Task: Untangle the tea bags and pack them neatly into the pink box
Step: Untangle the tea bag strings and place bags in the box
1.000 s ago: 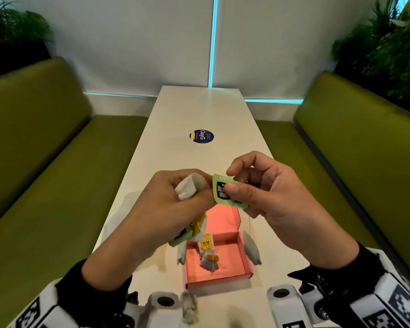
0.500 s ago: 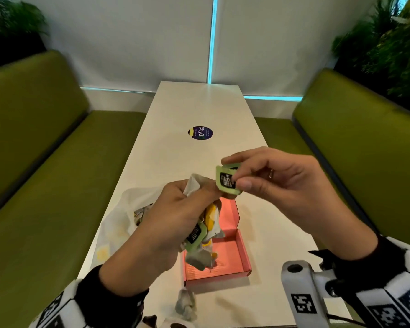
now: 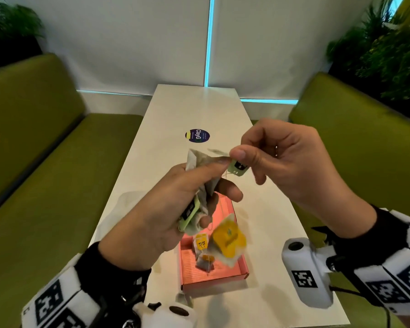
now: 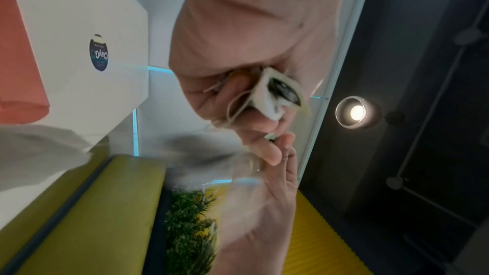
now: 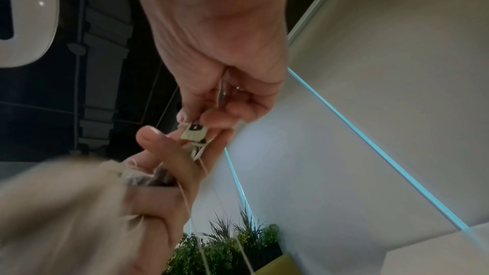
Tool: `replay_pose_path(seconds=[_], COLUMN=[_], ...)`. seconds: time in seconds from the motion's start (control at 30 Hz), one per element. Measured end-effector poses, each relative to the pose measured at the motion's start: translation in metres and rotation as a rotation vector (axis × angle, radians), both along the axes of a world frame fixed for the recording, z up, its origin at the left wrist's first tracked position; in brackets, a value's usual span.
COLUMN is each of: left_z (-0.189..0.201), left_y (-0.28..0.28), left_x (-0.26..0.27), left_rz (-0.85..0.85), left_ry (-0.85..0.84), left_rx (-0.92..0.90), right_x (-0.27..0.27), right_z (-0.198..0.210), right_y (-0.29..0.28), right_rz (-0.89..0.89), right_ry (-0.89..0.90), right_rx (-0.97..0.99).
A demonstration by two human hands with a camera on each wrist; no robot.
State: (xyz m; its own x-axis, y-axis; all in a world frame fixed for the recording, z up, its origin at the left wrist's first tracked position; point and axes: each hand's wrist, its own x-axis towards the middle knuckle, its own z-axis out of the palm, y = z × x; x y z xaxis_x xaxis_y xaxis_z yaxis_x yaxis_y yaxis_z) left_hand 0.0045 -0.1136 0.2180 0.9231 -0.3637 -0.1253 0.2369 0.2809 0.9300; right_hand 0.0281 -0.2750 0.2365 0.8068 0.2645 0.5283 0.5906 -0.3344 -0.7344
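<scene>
My left hand [image 3: 175,202] grips a tangled bunch of tea bags [image 3: 200,176] above the table, with white bag paper sticking up and a green tag [image 3: 189,213] at the palm. A yellow tea bag [image 3: 229,240] and a small yellow tag [image 3: 201,242] dangle on strings below that hand. My right hand [image 3: 277,162] pinches a green tag [image 3: 238,167] between thumb and forefinger, close to the left thumb. In the right wrist view the same green tag [image 5: 194,133] sits at the fingertips. The open pink box [image 3: 223,279] lies on the table under the hands, with one tea bag [image 3: 205,262] inside.
The long white table [image 3: 199,110] carries a round dark sticker [image 3: 197,136]. A pale plastic bag [image 3: 118,214] lies left of the box. Green benches [image 3: 45,185] flank both sides, with plants [image 3: 388,55] in the back corners. Another tea bag [image 3: 184,299] lies by the box's near edge.
Both hands rose and moved away from me. The right hand pulled the green tag rightward, and a yellow tea bag now dangles lower over the box.
</scene>
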Motion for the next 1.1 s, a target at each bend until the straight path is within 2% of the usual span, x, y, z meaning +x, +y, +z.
replay_pose_path(seconds=[0.1, 0.17, 0.3, 0.43, 0.53, 0.63, 0.73, 0.8, 1.1], left_z=[0.005, 0.008, 0.01, 0.007, 0.01, 0.018, 0.022, 0.023, 0.028], left_y=[0.0, -0.001, -0.003, -0.001, 0.003, 0.004, 0.006, 0.007, 0.012], left_x=[0.004, 0.006, 0.009, 0.01, 0.008, 0.005, 0.005, 0.007, 0.011], left_rz=[0.016, 0.06, 0.181, 0.31, 0.374, 0.44, 0.445, 0.432, 0.335], left_ry=[0.019, 0.028, 0.062, 0.037, -0.033, -0.151, -0.272, -0.287, -0.325], left_rx=[0.014, 0.01, 0.003, 0.044, 0.108, 0.192, 0.312, 0.358, 0.278], right_x=[0.002, 0.003, 0.002, -0.002, -0.005, -0.005, 0.0, 0.001, -0.001], right_z=[0.007, 0.01, 0.013, 0.016, 0.021, 0.028, 0.03, 0.029, 0.037], right_y=[0.001, 0.0, -0.006, -0.01, -0.011, -0.012, -0.009, -0.006, -0.004], right_rz=[-0.054, -0.039, 0.122, 0.233, 0.231, 0.163, 0.1, 0.074, 0.046], right_ry=[-0.071, -0.067, 0.135, 0.316, 0.39, 0.378, 0.369, 0.382, 0.376], right_rx=[-0.041, 0.005, 0.292, 0.467, 0.539, 0.598, 0.649, 0.647, 0.646])
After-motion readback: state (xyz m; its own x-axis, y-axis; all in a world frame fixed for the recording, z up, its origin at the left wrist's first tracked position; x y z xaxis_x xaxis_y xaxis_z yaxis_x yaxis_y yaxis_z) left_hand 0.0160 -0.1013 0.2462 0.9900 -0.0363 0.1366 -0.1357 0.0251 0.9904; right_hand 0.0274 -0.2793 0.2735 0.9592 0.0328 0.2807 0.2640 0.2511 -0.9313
